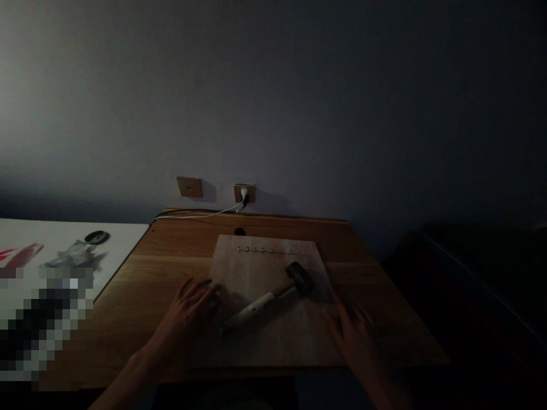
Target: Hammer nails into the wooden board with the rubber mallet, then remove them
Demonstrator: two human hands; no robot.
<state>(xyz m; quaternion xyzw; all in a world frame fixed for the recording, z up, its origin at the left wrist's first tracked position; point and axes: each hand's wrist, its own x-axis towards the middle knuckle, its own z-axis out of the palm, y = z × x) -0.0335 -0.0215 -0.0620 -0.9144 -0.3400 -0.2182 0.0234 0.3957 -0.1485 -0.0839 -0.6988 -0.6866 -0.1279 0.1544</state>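
A rubber mallet (273, 297), dark-headed with a pale, worn handle, lies diagonally across the middle of a scuffed wooden board (256, 267), its head toward the upper right. A row of small nails (269, 250) studs the board's far edge. The board sits on the grainy table (162, 267), between both hands. The left hand (186, 319) is open and empty, fingers at the board's left edge; the right hand (352, 336), blurred, spreads wide and empty near the lower right corner.

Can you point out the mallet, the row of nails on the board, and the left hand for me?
Mallet (300, 278): head view, on its dark head.
Row of nails (269, 250): head view, on the middle of the row.
Left hand (186, 319): head view, on the back of the hand.
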